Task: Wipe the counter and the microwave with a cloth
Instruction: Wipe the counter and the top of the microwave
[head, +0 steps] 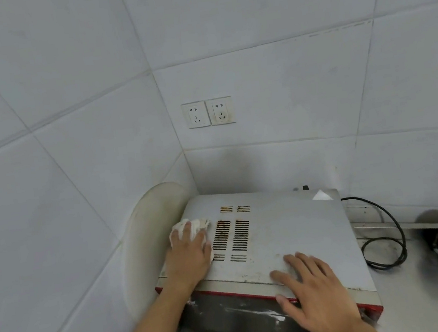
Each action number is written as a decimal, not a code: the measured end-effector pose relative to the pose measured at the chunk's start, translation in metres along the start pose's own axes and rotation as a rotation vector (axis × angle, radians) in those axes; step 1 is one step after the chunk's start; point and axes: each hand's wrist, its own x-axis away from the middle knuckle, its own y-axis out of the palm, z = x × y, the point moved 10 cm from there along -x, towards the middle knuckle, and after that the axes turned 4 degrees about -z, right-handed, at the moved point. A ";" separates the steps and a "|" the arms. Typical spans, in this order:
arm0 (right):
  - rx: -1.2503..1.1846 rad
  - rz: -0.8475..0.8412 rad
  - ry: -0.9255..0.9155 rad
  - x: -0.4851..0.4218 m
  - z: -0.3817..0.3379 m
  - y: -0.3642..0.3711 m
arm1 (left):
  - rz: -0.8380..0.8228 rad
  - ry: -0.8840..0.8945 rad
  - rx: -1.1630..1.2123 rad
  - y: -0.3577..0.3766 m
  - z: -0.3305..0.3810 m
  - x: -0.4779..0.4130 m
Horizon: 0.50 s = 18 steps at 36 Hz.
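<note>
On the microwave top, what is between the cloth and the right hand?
In the head view, rusty vent slots lie beside the cloth; then bare stained metal up to the right hand.

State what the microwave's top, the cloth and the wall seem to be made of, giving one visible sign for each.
Microwave top: probably painted sheet metal, matt grey; punched vent slots with rusty edges.
Cloth: soft white fabric, perhaps cotton; it bunches under the left hand.
Wall: likely glazed ceramic tile; pale squares with grout lines.
</note>
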 end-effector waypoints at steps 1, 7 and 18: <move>0.000 0.002 -0.002 0.001 0.000 0.000 | -0.003 0.007 -0.003 0.000 0.001 0.004; 0.009 -0.001 -0.007 0.002 0.000 0.001 | 0.005 0.077 -0.040 0.008 0.000 0.020; 0.017 0.002 0.002 0.000 0.001 0.001 | -0.008 -0.054 0.052 -0.003 0.007 -0.011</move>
